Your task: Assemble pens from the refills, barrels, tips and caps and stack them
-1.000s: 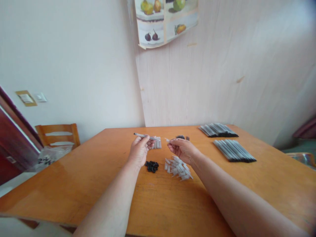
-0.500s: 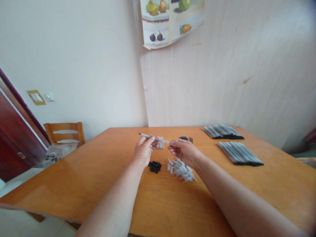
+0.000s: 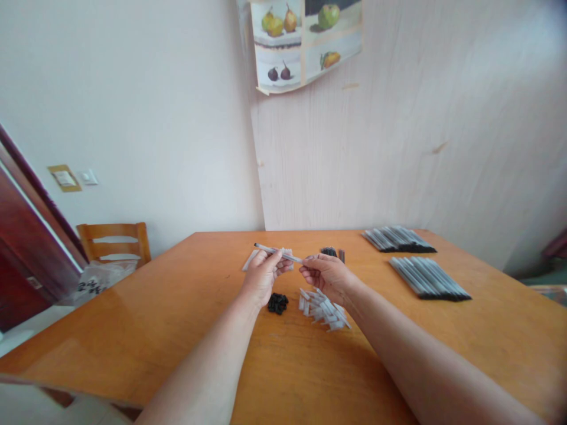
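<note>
My left hand (image 3: 260, 278) is closed around a clear pen (image 3: 266, 249) with a dark left end, held tilted above the table. At the pen's right end, my right hand (image 3: 328, 275) pinches a small whitish cap, mostly hidden by the fingers; cap and pen now meet. Below the right hand lies a loose pile of translucent pen caps (image 3: 325, 311). A small heap of black plugs (image 3: 277, 303) sits nearer the left hand. Behind the left hand, clear barrels (image 3: 250, 260) are partly covered. Thin dark refills (image 3: 329, 251) lie beyond the right hand.
On the right of the wooden table (image 3: 186, 330) lie two rows of pens with black ends, a nearer row (image 3: 429, 277) and a farther row (image 3: 394, 237). A wooden chair (image 3: 114, 233) with a plastic bag (image 3: 104, 277) of black pieces stands beyond the left edge.
My right hand has brought the whitish cap leftward onto the pen's end, closing the small gap between them. The view has tilted slightly upward.
</note>
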Demonstrator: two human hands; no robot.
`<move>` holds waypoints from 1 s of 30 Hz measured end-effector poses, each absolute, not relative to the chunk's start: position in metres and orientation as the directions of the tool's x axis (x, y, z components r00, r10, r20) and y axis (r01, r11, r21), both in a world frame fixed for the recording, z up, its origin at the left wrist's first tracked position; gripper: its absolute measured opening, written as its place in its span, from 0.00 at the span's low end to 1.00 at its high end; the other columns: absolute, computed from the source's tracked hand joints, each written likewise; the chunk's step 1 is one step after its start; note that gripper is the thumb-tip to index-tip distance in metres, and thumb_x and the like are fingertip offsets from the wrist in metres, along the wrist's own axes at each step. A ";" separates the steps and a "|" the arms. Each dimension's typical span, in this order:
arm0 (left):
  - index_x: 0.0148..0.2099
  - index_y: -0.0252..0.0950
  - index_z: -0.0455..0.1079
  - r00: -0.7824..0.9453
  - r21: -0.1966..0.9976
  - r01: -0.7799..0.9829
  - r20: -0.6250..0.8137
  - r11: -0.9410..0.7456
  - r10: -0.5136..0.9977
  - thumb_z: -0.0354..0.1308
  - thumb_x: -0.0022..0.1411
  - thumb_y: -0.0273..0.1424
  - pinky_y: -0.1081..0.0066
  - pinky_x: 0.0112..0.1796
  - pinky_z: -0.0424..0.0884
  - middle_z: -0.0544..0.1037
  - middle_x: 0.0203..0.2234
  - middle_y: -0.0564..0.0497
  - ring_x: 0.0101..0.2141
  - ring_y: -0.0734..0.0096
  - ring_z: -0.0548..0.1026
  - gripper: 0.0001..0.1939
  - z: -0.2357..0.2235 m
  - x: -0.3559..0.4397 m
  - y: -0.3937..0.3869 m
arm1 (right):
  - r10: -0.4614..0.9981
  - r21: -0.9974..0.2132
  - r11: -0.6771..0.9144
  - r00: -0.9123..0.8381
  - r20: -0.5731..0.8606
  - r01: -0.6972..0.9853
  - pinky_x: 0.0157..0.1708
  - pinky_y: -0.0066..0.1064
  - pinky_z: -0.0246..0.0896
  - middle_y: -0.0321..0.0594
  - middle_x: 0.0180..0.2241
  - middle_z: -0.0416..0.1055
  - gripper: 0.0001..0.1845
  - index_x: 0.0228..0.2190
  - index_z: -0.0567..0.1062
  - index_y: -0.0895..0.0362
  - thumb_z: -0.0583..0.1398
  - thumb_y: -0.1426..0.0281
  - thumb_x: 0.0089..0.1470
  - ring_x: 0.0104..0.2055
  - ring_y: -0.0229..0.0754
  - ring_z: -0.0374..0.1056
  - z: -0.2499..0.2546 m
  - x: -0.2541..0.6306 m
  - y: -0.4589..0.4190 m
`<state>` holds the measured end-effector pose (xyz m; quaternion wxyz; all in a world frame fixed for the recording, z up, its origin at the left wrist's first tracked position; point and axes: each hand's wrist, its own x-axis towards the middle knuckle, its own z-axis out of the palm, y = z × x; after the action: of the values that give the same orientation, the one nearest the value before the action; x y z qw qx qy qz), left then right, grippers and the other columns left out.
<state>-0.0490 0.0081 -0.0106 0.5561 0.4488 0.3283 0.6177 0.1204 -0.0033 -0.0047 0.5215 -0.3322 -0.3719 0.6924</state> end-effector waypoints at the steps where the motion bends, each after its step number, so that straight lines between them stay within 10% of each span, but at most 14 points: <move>1: 0.39 0.34 0.68 0.016 0.904 -0.394 0.190 -0.168 0.982 0.65 0.55 0.35 0.69 0.36 0.73 0.81 0.32 0.45 0.32 0.69 0.79 0.14 -0.011 -0.048 0.008 | 0.970 -0.860 -0.176 -0.232 -0.069 -0.479 0.20 0.19 0.66 0.41 0.20 0.74 0.05 0.24 0.74 0.63 0.62 0.79 0.51 0.18 0.31 0.66 -0.005 0.120 -0.003; 30: 0.40 0.35 0.67 -0.040 0.905 -0.343 0.253 -0.251 0.967 0.65 0.54 0.37 0.68 0.36 0.73 0.80 0.33 0.46 0.31 0.70 0.77 0.15 -0.013 -0.039 0.006 | 0.976 -0.924 -0.136 -0.208 -0.064 -0.357 0.22 0.22 0.65 0.40 0.22 0.73 0.06 0.25 0.70 0.60 0.63 0.75 0.50 0.20 0.32 0.66 -0.013 0.114 -0.001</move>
<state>-0.0395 0.0058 -0.0131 0.5124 0.4663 0.3342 0.6390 0.1143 -0.0014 -0.0131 0.5081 -0.3713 -0.4167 0.6559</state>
